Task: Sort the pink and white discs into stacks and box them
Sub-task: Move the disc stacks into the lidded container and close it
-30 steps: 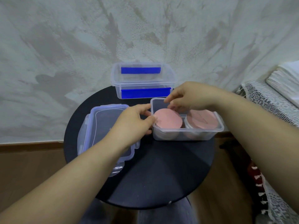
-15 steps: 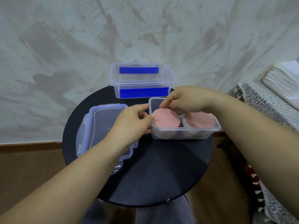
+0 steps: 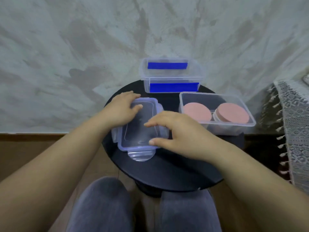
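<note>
Head camera, nearest first: my knees (image 3: 103, 203), then the table (image 3: 167, 173). On its left part my right hand (image 3: 180, 138) pinches the lid (image 3: 138, 131), thumb on the near right edge and fingertips bent onto the top. A lower lid (image 3: 140, 156) lies under it, its tab poking out toward me. My left hand (image 3: 120, 108) lies over the lid's far left corner. The thumb is hidden, so I cannot tell whether that hand grips or only presses.

I judge the next move is to lift this lid and carry it right to the box (image 3: 229, 129). There the discs (image 3: 197, 113) sit in two stacks side by side, pink on top; whether white ones lie beneath I cannot tell.

- The two lids may cling, so the lower one could come up partway, drop and slide off the table's left edge, which is near.
- A one-corner pinch on smooth plastic may let the lid swing and clip the box, which stands close to the table's right edge.
- The right stack looks about level with the rim, so the lid might not seat, and pressing could shove discs askew.

Beyond stands the far box (image 3: 172, 79), well clear.
</note>
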